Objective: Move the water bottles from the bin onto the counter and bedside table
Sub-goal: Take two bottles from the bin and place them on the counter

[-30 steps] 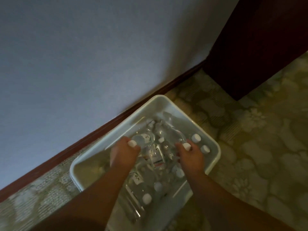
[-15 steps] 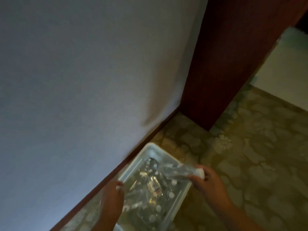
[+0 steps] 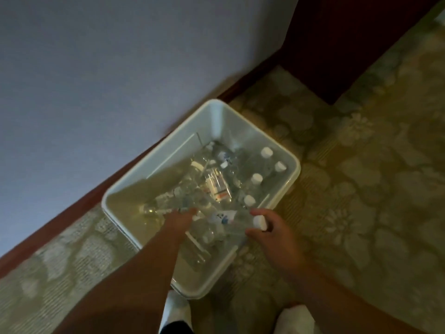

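Reaching into the bin (image 3: pixel 154 169) with both arms, the person is working at the pick-up step, and no bottle is yet on any counter or bedside table, neither of which is showing.

At about seven o'clock, the left forearm is running up from the lower edge, and the left hand (image 3: pixel 179 216) is dipping among the loose bottles (image 3: pixel 216 186) lying jumbled in the middle of the bin. Its fingers are pointing down and away into the pile; whether that grip is clenched on anything I cannot tell, since the fingertips are lost among clear plastic and blur.

Toward five o'clock, the right hand (image 3: pixel 271 229) is sitting at the bin's near right rim, fingers and thumb curling round the neck of one bottle (image 3: pixel 237 221) just under its white cap. That bottle is lying roughly level, body pointing toward nine o'clock over the bin. So the right grip is grasping it firmly enough to carry.

At two o'clock inside the bin, four capped bottles (image 3: pixel 256 179) are standing upright along the right wall. The bin is resting on patterned carpet (image 3: pixel 361 189), beside the wall's skirting.

Next, I judge, the left hand needs to settle on one neck, then both arms must lift clear of the rim before the person turns away.
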Tool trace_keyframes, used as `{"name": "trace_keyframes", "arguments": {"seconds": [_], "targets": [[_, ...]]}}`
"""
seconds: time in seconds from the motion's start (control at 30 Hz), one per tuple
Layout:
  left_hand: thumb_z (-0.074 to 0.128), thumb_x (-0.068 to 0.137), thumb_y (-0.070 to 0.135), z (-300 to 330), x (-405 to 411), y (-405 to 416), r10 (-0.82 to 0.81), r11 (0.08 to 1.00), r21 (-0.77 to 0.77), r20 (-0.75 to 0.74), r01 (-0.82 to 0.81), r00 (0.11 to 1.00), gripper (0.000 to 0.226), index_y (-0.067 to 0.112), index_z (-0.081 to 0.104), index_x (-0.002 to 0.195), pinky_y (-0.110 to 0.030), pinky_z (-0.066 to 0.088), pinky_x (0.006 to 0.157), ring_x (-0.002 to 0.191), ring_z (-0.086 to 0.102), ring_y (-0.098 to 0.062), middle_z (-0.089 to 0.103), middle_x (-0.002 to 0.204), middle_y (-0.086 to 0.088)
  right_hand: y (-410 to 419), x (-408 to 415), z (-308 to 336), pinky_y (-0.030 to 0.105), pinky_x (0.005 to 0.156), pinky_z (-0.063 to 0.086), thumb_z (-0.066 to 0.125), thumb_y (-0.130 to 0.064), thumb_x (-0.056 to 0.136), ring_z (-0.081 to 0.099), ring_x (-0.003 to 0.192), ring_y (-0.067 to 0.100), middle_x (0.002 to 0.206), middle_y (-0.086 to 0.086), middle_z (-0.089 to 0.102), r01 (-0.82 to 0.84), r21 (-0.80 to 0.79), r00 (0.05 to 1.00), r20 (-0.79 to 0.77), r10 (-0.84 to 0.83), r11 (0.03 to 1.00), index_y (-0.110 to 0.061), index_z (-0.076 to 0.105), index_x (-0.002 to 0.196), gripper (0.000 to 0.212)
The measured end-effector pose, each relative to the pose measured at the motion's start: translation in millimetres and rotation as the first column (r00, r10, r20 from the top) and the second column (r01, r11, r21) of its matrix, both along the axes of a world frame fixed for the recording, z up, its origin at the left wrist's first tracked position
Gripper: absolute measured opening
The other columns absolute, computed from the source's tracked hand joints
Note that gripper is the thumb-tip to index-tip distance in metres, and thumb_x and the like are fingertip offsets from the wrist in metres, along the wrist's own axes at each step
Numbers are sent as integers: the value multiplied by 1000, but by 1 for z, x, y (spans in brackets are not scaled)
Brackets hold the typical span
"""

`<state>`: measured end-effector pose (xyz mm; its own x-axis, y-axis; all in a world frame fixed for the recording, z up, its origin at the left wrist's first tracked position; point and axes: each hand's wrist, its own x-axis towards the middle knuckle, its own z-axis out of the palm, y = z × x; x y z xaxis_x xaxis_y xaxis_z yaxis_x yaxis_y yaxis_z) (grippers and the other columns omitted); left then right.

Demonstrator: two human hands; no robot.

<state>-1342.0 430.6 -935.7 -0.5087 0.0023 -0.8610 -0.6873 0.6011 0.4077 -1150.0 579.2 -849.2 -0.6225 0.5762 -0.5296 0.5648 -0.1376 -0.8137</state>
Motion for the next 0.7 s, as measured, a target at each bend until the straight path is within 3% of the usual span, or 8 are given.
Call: {"name": "trace_keyframes", "arguments": {"seconds": [0.1,0.2,0.27,0.37,0.43,0.47,0.57,0.7], "targets": [[72,84,57,-35,-19,7,418,896,109,122,-431,900,51,17,68,115,-37,62,63,78,66,-17,68,90,-5,0,-12,-26,32,84,60,80,-19,85,66,105,6,110,-19,67,-57,4,998,-28,58,998,-51,66,103,39],[69,86,54,-56,-42,8,477,871,55,140,-488,868,38,16,68,89,-32,55,64,71,64,-21,67,80,-6,8,-24,-34,29,83,61,81,-19,83,67,102,3,107,-26,67,-101,-23,992,-82,98,995,-44,68,108,37],[62,93,42,-62,-49,10,455,887,35,116,-461,883,29,18,60,78,-34,51,63,68,57,-23,60,78,-8,16,-27,-39,30,86,61,79,-14,85,67,103,6,110,-16,69,-66,-54,993,-99,60,996,-34,69,110,34],[67,86,37,-54,-42,13,458,886,62,52,-460,888,23,17,62,96,-38,55,76,78,62,-27,62,94,-12,22,-29,-37,43,94,59,76,-10,89,68,111,21,117,3,70,18,-150,997,-77,-30,989,-25,67,116,32],[80,69,37,-39,-36,10,502,861,93,3,-500,865,62,11,59,121,-46,57,84,86,65,-31,65,102,-16,25,-33,-29,49,99,56,74,-12,90,67,113,23,118,3,70,46,-190,996,-62,-59,981,-26,66,119,33],[83,64,37,-30,-33,9,448,878,171,30,-446,894,70,9,59,124,-45,57,78,83,64,-32,64,102,-17,26,-38,-24,50,100,55,74,-13,91,67,113,22,118,2,71,49,-200,996,-58,-61,979,-27,66,119,32],[90,55,37,4,-28,5,170,859,431,271,-278,947,52,12,71,97,-35,56,56,66,67,-26,67,89,-12,28,-66,-13,54,102,52,71,-17,94,68,114,27,118,1,74,51,-271,996,-61,-70,961,-28,66,118,27],[94,53,30,34,-31,6,-30,754,591,466,-286,884,60,10,77,107,-42,58,73,89,68,-33,71,99,-15,29,-111,-9,38,76,61,64,-20,98,71,110,28,112,3,76,161,-409,979,-49,-198,898,-25,67,116,19]]}}
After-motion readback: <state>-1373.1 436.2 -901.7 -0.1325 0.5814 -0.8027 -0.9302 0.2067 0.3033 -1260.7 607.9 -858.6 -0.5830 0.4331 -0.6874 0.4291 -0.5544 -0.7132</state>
